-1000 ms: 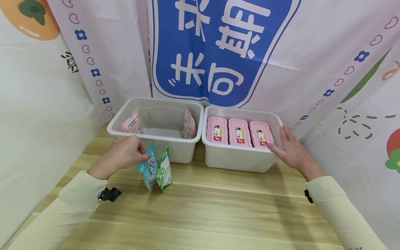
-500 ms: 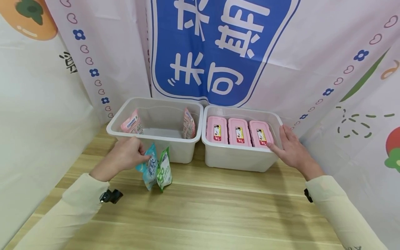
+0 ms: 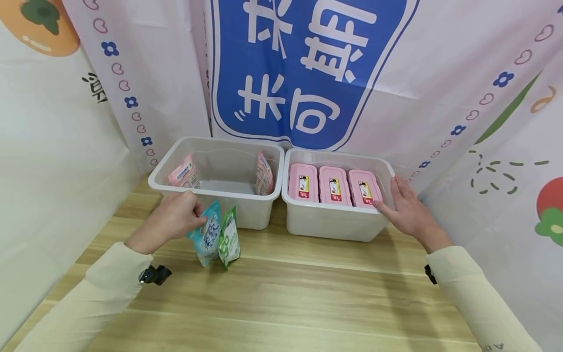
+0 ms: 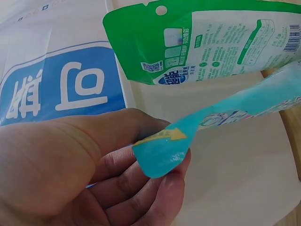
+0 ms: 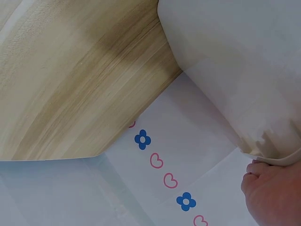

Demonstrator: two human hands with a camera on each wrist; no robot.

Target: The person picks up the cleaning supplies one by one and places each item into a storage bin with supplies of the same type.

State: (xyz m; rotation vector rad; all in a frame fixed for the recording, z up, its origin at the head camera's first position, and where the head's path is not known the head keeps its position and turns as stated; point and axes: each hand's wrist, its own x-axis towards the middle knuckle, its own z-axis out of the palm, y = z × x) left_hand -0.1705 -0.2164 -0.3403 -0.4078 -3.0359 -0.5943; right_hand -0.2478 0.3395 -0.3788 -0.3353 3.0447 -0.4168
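The left hand (image 3: 176,217) pinches a blue pouch (image 3: 207,240) by its top corner, thumb against the fingers with the film between them; the left wrist view shows a yellow arrow printed at that spot. The pouch stands upright, slightly tilted, over the wooden table (image 3: 281,293), in front of the left bin (image 3: 252,215). Just beside it is a green-and-white pouch (image 3: 229,239), also upright — whether the two touch is hard to tell. Inside the left bin, two pink pouches stand well apart, one (image 3: 184,173) near the left wall and the other (image 3: 264,178) by the right. The right hand (image 3: 409,212) rests on the near right corner of the right bin (image 3: 330,225), its fingers fairly straight along the side rim and its thumb over the front one. Three pink boxes (image 3: 333,172) sit in a row in that bin. Behind both bins hangs a white cloth (image 3: 440,63) bearing a big blue sign (image 3: 286,117).
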